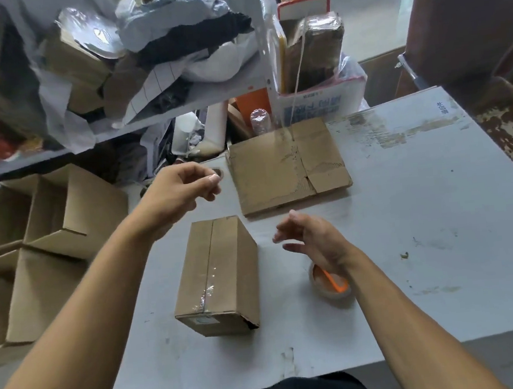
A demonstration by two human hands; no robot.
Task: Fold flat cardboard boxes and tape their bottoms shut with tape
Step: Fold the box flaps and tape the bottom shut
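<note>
Head view: taped cardboard box [217, 276] stands on the table [422, 209], between my hands. My left hand [183, 192] hovers loosely curled, holding nothing; my right hand [312, 239] hangs relaxed over the tape roll [331, 284]. Folded open boxes [52, 232] sit off the table's left edge.

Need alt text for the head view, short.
A taped cardboard box stands on a grey table between two empty hands, left and right. A tape roll sits under the right wrist; flat cardboard lies behind.

Soft daylight from window [365, 5] top right, wide-angle edge bending, slight blur
</note>
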